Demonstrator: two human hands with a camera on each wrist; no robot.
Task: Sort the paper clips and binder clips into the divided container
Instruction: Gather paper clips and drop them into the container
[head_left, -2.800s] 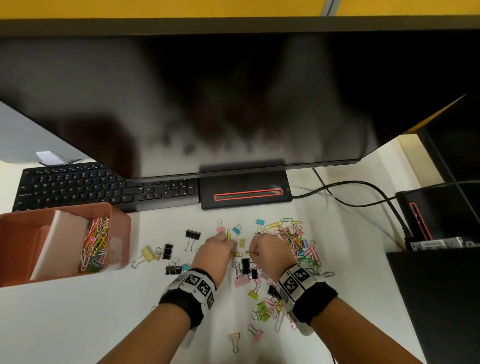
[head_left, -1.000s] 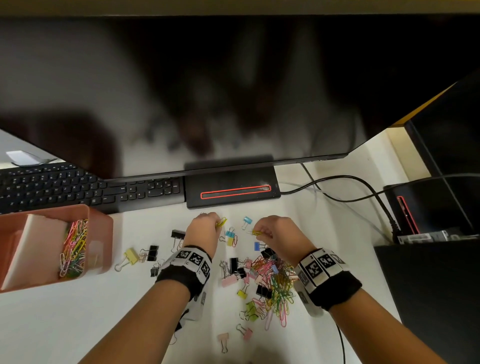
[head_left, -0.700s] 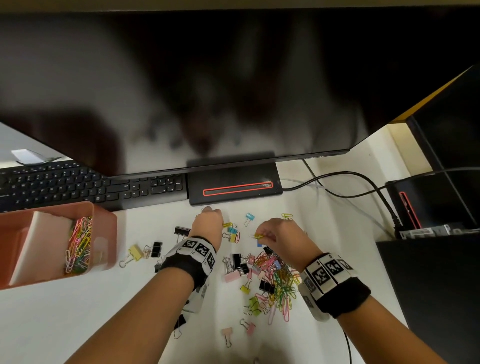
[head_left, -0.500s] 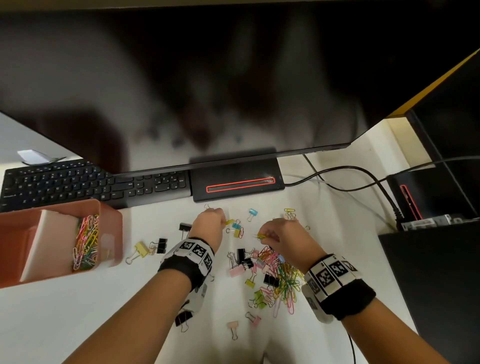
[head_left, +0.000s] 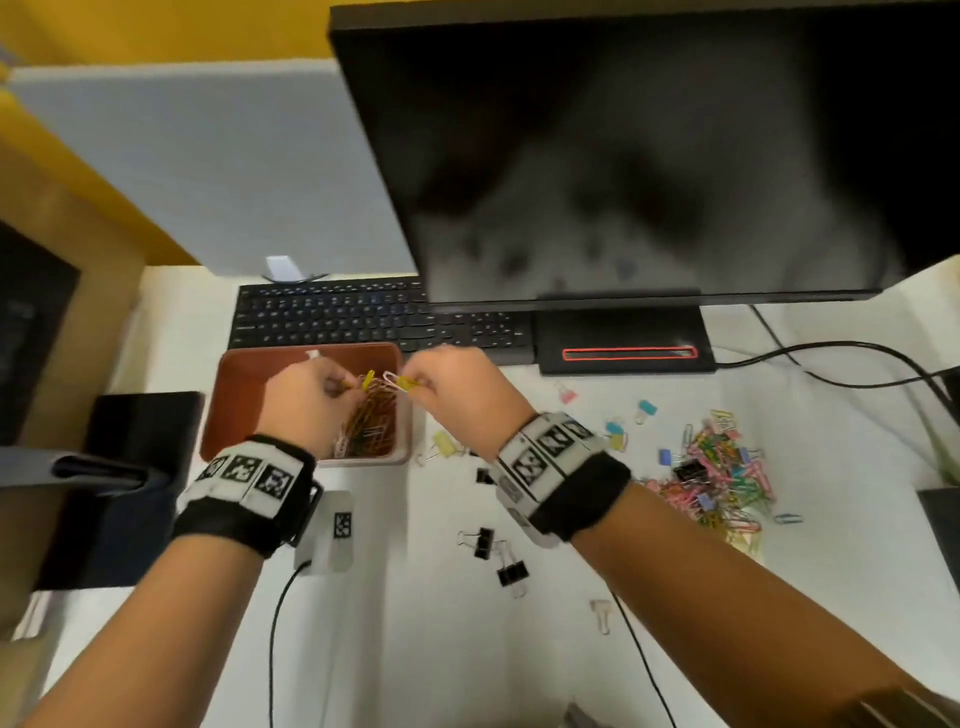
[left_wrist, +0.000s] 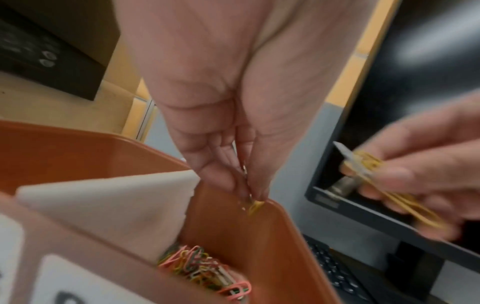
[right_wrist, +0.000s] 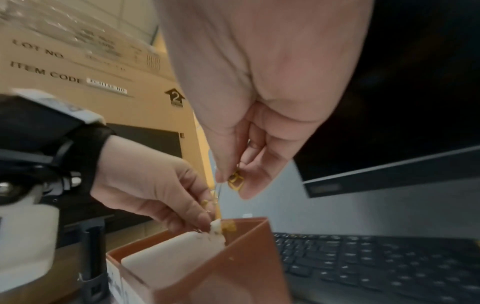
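A brown divided container (head_left: 231, 405) stands at the left of the desk, with a white divider (left_wrist: 116, 205) inside. Its right compartment holds several coloured paper clips (head_left: 371, 423). Both hands hover over that compartment. My left hand (head_left: 347, 385) pinches a yellow paper clip (left_wrist: 255, 205) at its fingertips, just above the rim. My right hand (head_left: 415, 383) pinches a few yellow paper clips (right_wrist: 235, 182) beside it. A mixed pile of paper clips and binder clips (head_left: 722, 478) lies on the desk to the right. Black binder clips (head_left: 483, 540) lie nearer me.
A black keyboard (head_left: 379, 322) lies just behind the container, under a dark monitor (head_left: 649, 156) on its stand base (head_left: 623, 332). Cables (head_left: 831, 353) run at the right. A black case (head_left: 140, 431) and a cardboard box (head_left: 52, 260) flank the container's left.
Both hands left the clip pile and travelled left to the container, each carrying yellow paper clips. The head view swung left with them.
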